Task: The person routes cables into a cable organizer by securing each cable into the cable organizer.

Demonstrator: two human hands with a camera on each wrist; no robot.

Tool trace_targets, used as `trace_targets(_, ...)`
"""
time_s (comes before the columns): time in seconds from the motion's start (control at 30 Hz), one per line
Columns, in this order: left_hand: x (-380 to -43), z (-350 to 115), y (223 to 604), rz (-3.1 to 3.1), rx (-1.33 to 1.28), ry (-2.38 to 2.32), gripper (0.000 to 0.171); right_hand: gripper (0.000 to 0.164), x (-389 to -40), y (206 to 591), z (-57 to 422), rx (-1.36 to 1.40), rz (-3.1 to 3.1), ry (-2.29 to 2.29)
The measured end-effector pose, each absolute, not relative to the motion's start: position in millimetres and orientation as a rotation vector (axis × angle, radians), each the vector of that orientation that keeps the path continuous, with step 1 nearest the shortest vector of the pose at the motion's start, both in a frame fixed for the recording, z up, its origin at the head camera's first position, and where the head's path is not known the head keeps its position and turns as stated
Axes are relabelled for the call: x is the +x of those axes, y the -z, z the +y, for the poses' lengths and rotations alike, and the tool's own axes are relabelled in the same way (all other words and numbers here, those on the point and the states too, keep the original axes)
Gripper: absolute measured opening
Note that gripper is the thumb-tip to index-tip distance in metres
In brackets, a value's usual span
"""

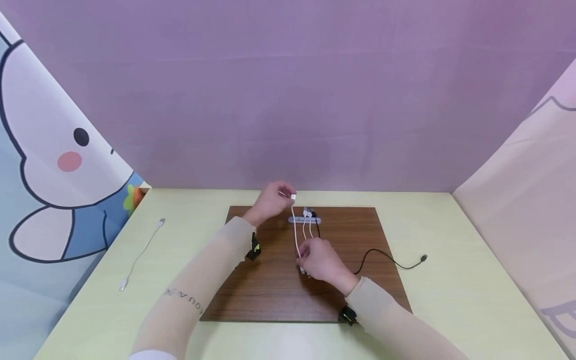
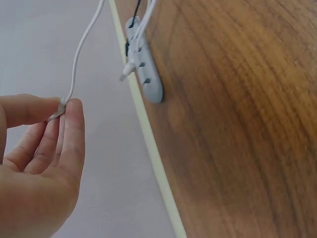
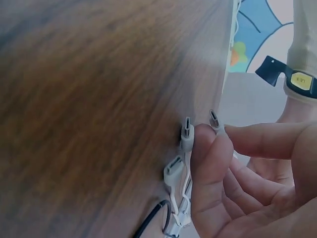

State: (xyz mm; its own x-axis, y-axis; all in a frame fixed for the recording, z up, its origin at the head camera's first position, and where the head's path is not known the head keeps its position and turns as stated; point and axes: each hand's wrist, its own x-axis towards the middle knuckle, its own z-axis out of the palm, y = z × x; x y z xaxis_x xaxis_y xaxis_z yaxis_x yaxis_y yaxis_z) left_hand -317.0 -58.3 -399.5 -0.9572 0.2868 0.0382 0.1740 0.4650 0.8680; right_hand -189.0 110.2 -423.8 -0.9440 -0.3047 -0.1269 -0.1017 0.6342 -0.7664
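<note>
Cable (image 1: 295, 236), thin and white, runs nearly straight between the two hands. The left hand (image 1: 272, 200), the farther one, pinches one plug between thumb and fingertips; the right hand (image 1: 321, 260) pinches the opposite plug (image 3: 216, 121) between thumb and finger. Just right of the left hand, a grey holder (image 2: 150, 72) sits on the brown board (image 1: 252, 295), with two white cables (image 1: 310, 230) and a black cable (image 1: 318, 227) through it; slots at its end nearest the left hand look free. The step in hand appears to be stretching the cable beside the holder. The next move probably calls for keeping it taut, aligning it with a free slot and pressing gently.
</note>
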Motion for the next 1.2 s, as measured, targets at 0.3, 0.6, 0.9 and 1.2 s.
trace_targets(0.3,-321,-45,413,2.659,0.436,-1.438,0.022,0.004,-186,422,110,-0.312,2.679,1.079)
trace_targets(0.6,-322,-39,421,2.685,0.417,-1.371,0.021,0.005,-185,422,107,-0.286,2.713,0.990)
trace_targets(0.9,-326,-35,432,2.702,0.390,-1.301,0.013,0.007,-184,421,104,-0.310,2.749,0.955)
trace_targets(1.2,-327,-34,436,2.728,0.380,-1.235,0.011,0.013,-183,421,102,-0.344,2.789,0.906)
